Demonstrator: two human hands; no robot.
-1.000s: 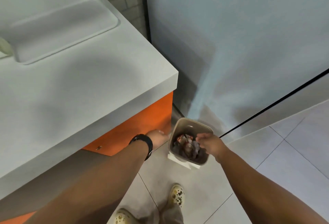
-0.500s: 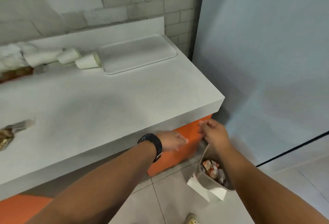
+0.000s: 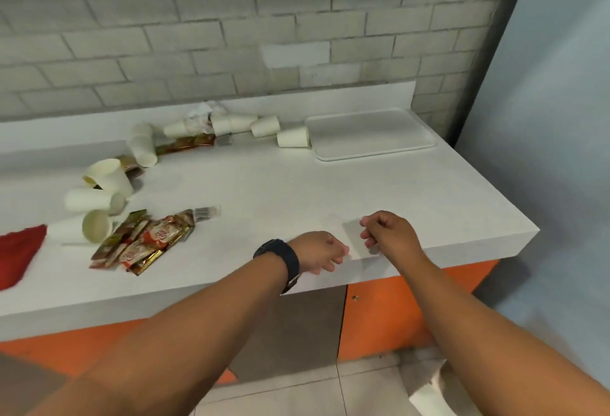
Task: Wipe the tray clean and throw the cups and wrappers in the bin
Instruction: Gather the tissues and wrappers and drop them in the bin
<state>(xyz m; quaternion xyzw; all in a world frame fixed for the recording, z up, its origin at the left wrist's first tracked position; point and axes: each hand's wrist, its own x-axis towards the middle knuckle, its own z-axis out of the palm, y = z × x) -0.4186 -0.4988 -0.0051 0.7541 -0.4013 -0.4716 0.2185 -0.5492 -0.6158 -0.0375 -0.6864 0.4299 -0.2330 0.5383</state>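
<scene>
A white tray (image 3: pixel 373 133) lies bare at the back right of the white counter (image 3: pixel 297 191). Several white paper cups (image 3: pixel 292 137) lie tipped over in a curve from beside the tray to the left edge, one near cup (image 3: pixel 81 227) facing me. Snack wrappers (image 3: pixel 142 240) are piled at the front left, and more wrappers (image 3: pixel 185 144) lie among the back cups. My left hand (image 3: pixel 318 252) and my right hand (image 3: pixel 386 234) hover over the counter's front edge, fingers loosely curled, holding nothing. The bin (image 3: pixel 432 382) shows only as a blurred corner on the floor at the lower right.
A red cloth (image 3: pixel 18 250) lies at the counter's far left. A brick wall runs behind the counter and a pale blue panel (image 3: pixel 544 151) stands to the right. Orange cabinet fronts (image 3: pixel 379 313) sit below the counter, tiled floor beneath.
My hands rose from the bin on the floor up to the counter's front edge. My view lifted from the bin to the cups, wrappers and tray.
</scene>
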